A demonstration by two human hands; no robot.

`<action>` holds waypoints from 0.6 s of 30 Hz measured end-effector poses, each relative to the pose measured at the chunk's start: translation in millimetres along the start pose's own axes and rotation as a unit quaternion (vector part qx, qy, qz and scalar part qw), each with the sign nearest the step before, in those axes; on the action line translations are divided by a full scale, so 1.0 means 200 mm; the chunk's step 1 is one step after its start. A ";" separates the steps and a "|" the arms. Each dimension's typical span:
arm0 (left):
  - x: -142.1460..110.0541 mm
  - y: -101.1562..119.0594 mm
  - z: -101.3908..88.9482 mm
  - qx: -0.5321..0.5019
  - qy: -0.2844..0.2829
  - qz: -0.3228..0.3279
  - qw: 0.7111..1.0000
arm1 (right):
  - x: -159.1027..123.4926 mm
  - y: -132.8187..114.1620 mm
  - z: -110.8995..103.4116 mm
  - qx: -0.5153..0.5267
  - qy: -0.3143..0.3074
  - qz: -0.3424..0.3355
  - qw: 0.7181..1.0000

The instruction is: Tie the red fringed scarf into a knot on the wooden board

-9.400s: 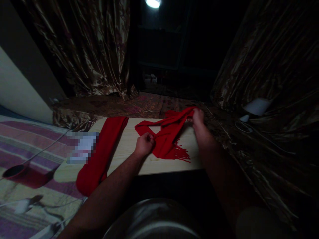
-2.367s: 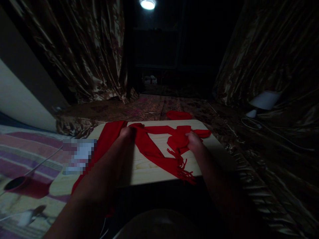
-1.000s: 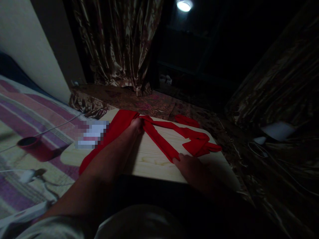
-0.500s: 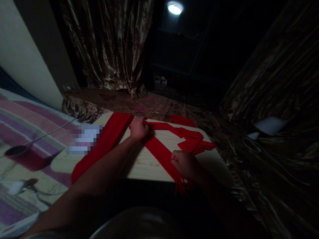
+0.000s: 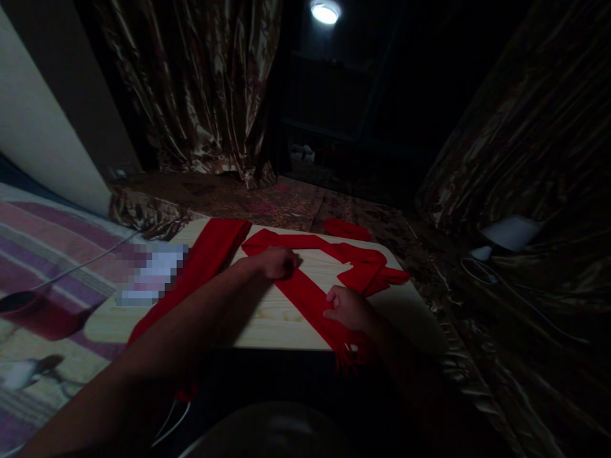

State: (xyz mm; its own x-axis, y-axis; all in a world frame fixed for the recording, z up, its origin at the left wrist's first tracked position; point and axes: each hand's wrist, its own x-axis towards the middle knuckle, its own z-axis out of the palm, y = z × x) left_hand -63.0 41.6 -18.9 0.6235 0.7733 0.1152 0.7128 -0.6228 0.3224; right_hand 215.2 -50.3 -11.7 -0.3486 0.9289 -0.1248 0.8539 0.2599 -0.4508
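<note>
A red scarf (image 5: 309, 304) with a fringed end lies across a light wooden table (image 5: 260, 316). Its narrow strip slants toward the table's front edge, and the fringe hangs over there. My left hand (image 5: 280, 262) is closed on the upper part of this strip, fingers curled down and partly hidden. Lower on the same strip, near the fringe, my right hand (image 5: 349, 308) grips the right edge, its thumb and forefinger showing. Behind my hands, a thinner red band bends around to a crumpled red part (image 5: 367, 267) at the right. A broad folded red length (image 5: 214, 248) runs along the left.
A blurred-out paper-like item (image 5: 155, 273) lies at the table's left. Beyond it, a dark red round container (image 5: 41, 315) stands on a striped cover (image 5: 42, 232). Patterned curtains (image 5: 205, 95) hang behind. A white device with a cable (image 5: 513, 232) is at the right.
My left hand has moved down the strip toward me, leaving the folded corner uncovered. The right thumb has parted slightly from the forefinger. The camera view has shifted a little.
</note>
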 end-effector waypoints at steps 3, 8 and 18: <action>0.02 0.01 -0.03 0.024 -0.030 -0.005 0.999 | 0.00 0.03 0.01 0.021 -0.019 0.008 1.000; 0.06 -0.01 -0.03 0.015 -0.052 0.016 0.998 | -0.03 0.04 -0.02 0.042 0.003 -0.017 0.999; 0.06 -0.02 -0.04 0.001 -0.067 0.001 0.998 | -0.06 0.02 -0.03 0.056 -0.041 0.003 0.998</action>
State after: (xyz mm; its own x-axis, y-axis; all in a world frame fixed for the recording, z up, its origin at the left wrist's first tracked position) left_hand -60.1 54.9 -11.3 0.6620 0.7494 -0.0118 0.7126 -0.6245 0.3199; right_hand 224.7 -58.4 -6.6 -0.3782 0.9043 -0.1982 0.8092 0.2189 -0.5452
